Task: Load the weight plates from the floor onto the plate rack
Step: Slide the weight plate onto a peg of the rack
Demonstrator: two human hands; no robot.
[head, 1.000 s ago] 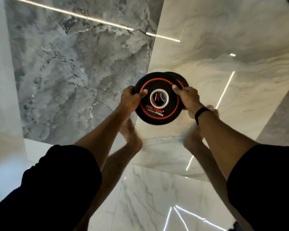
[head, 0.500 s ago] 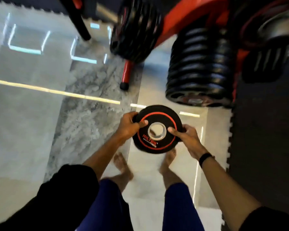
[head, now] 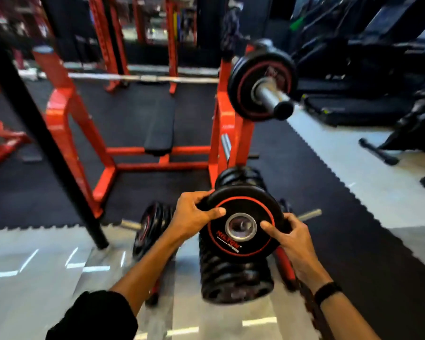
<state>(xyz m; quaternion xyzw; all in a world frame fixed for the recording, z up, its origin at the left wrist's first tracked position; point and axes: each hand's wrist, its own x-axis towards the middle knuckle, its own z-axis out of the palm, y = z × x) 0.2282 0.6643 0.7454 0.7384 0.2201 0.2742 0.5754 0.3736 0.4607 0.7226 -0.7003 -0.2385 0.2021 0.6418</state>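
A small black weight plate [head: 241,246] with a red ring and a steel hub is held face-up in front of me. My left hand [head: 194,217] grips its left edge with the thumb across the face. My right hand [head: 290,239] grips its right edge, a black band on the wrist. Below and behind the plate stands the plate rack [head: 284,263], low, with red parts. A thick row of black plates [head: 233,280] sits on its middle peg, a smaller set of plates [head: 150,227] on its left peg [head: 130,225]. A bare peg [head: 310,214] sticks out to the right.
A red bench-press frame [head: 221,133] with a black bench [head: 161,123] stands just behind the rack. Its barbell end [head: 263,87] carries a plate at upper right. A black slanted post [head: 47,143] crosses the left. Black rubber matting [head: 366,241] borders the glossy tile floor; dark machines stand at right.
My view has swung up from the tile floor to the gym. Both hands have carried the plate forward, over the rack's stacked plates. The grip is unchanged.
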